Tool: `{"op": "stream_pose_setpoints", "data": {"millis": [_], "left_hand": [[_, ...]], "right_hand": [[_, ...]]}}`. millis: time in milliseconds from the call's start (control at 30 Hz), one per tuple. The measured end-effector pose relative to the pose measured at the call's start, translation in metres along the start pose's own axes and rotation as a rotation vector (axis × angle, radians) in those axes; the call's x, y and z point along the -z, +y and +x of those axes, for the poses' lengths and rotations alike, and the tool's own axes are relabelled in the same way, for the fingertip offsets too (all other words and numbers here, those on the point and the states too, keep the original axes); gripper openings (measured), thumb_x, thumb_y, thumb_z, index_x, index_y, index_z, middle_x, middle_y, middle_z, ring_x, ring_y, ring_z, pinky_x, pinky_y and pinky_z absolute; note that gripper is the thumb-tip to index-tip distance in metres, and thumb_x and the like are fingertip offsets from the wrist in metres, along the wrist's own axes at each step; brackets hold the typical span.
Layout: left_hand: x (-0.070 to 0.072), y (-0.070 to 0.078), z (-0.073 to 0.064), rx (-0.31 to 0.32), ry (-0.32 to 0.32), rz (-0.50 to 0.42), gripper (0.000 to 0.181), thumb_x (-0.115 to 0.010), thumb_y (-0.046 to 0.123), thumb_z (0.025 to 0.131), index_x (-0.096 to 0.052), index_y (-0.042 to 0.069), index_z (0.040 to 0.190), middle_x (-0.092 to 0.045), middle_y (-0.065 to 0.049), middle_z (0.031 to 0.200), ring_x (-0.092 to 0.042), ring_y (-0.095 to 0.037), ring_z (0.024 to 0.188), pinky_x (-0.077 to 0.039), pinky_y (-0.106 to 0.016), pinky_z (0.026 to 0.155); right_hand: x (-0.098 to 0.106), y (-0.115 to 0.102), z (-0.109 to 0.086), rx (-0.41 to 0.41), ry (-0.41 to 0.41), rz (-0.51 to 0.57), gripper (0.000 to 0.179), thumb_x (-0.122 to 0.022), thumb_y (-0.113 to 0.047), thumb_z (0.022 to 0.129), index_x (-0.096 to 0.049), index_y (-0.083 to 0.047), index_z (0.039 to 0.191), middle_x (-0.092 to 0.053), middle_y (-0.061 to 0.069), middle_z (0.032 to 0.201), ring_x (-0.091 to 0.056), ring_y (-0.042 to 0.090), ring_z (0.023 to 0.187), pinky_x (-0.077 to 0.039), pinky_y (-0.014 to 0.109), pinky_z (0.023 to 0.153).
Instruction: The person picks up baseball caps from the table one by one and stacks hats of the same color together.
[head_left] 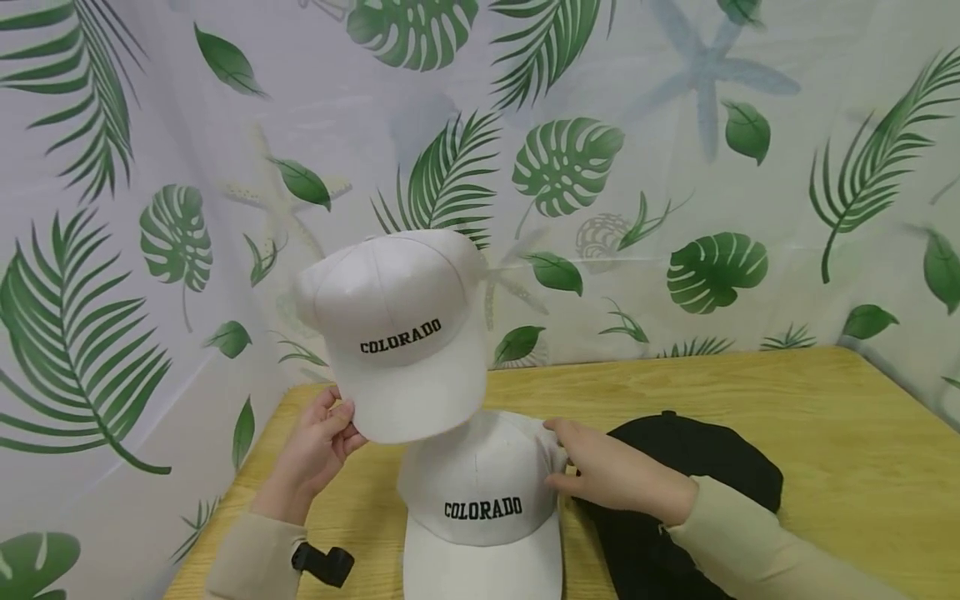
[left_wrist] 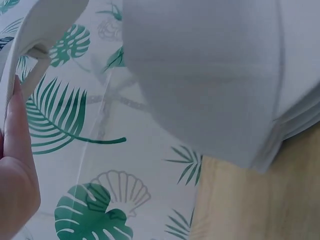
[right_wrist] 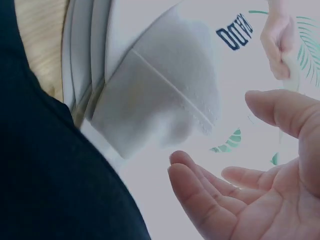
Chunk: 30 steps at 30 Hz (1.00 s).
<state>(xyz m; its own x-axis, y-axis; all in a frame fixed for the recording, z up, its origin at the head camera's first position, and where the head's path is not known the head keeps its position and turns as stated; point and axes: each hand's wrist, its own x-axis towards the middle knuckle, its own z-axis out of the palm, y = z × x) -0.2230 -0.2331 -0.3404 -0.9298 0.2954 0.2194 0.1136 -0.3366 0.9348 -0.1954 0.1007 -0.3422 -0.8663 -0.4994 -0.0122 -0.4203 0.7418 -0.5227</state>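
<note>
My left hand [head_left: 318, 446] pinches the edge of a white baseball cap's brim, holding the cap [head_left: 405, 292] tilted above the table; "COLORADO" is lettered across its front. Below it, a matching white cap [head_left: 480, 467] tops a nested stack, whose layered brims [left_wrist: 300, 120] show in the left wrist view. Beside the right side of that stack is my right hand [head_left: 622, 471], its thumb and fingers spread apart with nothing between them in the right wrist view. Whether its fingertips touch the cap, I cannot tell.
Black caps [head_left: 690, 450] lie on the wooden table [head_left: 840, 433] right of the white stack, partly behind my right forearm. A leaf-print cloth [head_left: 660, 192] covers the walls behind and at the left. My left wrist carries a small black device [head_left: 326, 565].
</note>
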Motion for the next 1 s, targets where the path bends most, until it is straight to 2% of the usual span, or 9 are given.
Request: {"op": "stream_pose_setpoints", "data": {"millis": [167,267,333,500,667,767,867,933,1000], "left_hand": [[-0.008,-0.010,-0.019,0.035,-0.164,-0.004,0.012,-0.029,0.005,0.097,-0.039,0.006,0.103,-0.061,-0.002,0.091,-0.061,-0.013,0.082,-0.048,-0.025,0.070],[-0.016,-0.017,-0.028,0.077,-0.238,-0.007,0.012,-0.031,0.005,0.096,-0.041,0.007,0.103,-0.061,-0.001,0.090,-0.060,-0.012,0.081,-0.049,-0.026,0.070],[-0.019,-0.021,-0.032,0.103,-0.274,-0.008,0.010,-0.033,0.006,0.096,-0.041,0.007,0.102,-0.061,-0.001,0.090,-0.060,-0.013,0.081,-0.049,-0.027,0.070],[-0.020,-0.030,-0.039,0.161,-0.282,0.006,0.008,-0.035,0.007,0.096,-0.039,0.005,0.103,-0.061,-0.005,0.095,-0.060,-0.015,0.084,-0.048,-0.028,0.072],[-0.015,-0.038,-0.046,0.205,-0.254,0.006,0.012,-0.036,0.007,0.095,-0.038,0.004,0.106,-0.061,-0.007,0.097,-0.061,-0.018,0.086,-0.048,-0.030,0.073],[-0.014,-0.042,-0.049,0.224,-0.303,-0.014,0.014,-0.036,0.006,0.095,-0.038,0.004,0.109,-0.061,-0.007,0.098,-0.060,-0.019,0.087,-0.048,-0.032,0.074],[-0.011,-0.045,-0.053,0.251,-0.411,-0.053,0.022,-0.035,0.003,0.095,-0.037,0.003,0.117,-0.061,-0.009,0.099,-0.061,-0.020,0.087,-0.048,-0.033,0.072],[-0.009,-0.045,-0.055,0.275,-0.484,-0.068,0.028,-0.035,-0.001,0.094,-0.035,0.001,0.122,-0.062,-0.010,0.098,-0.061,-0.019,0.084,-0.049,-0.031,0.069],[-0.006,-0.044,-0.058,0.310,-0.540,-0.068,0.029,-0.034,-0.002,0.094,-0.037,0.001,0.123,-0.063,-0.010,0.095,-0.062,-0.017,0.080,-0.049,-0.028,0.066]], "right_hand": [[0.006,0.002,0.000,-0.017,0.026,0.052,0.063,-0.062,-0.020,0.084,-0.029,0.003,0.132,-0.047,0.017,0.118,-0.052,0.026,0.099,-0.045,0.038,0.076],[0.010,0.003,-0.002,-0.011,0.093,0.122,0.065,-0.057,-0.027,0.087,-0.023,-0.001,0.136,-0.044,0.017,0.121,-0.050,0.027,0.102,-0.045,0.039,0.076],[0.014,0.003,-0.003,0.026,0.159,0.200,0.066,-0.054,-0.031,0.088,-0.018,-0.003,0.137,-0.039,0.018,0.125,-0.047,0.029,0.106,-0.044,0.040,0.077],[0.020,0.000,-0.007,0.131,0.277,0.427,0.058,-0.047,-0.024,0.093,-0.015,-0.006,0.137,-0.032,0.017,0.130,-0.042,0.032,0.111,-0.042,0.044,0.082],[0.021,-0.002,-0.006,0.154,0.318,0.598,0.055,-0.045,-0.020,0.094,-0.014,-0.008,0.138,-0.029,0.015,0.133,-0.040,0.031,0.113,-0.040,0.044,0.085],[0.020,0.000,-0.003,0.153,0.338,0.572,0.048,-0.048,-0.022,0.092,-0.027,-0.006,0.133,-0.038,0.014,0.125,-0.046,0.028,0.106,-0.044,0.041,0.081],[0.018,0.004,-0.002,0.162,0.330,0.511,0.026,-0.052,-0.020,0.090,-0.048,-0.002,0.109,-0.051,0.011,0.102,-0.055,0.023,0.090,-0.048,0.035,0.072],[0.017,0.007,-0.001,0.162,0.308,0.461,0.016,-0.053,-0.018,0.089,-0.052,-0.002,0.092,-0.054,0.007,0.085,-0.057,0.020,0.079,-0.049,0.030,0.064],[0.016,0.008,-0.001,0.165,0.276,0.412,0.016,-0.053,-0.018,0.089,-0.051,-0.004,0.083,-0.052,0.004,0.075,-0.056,0.017,0.071,-0.049,0.028,0.059]]}}
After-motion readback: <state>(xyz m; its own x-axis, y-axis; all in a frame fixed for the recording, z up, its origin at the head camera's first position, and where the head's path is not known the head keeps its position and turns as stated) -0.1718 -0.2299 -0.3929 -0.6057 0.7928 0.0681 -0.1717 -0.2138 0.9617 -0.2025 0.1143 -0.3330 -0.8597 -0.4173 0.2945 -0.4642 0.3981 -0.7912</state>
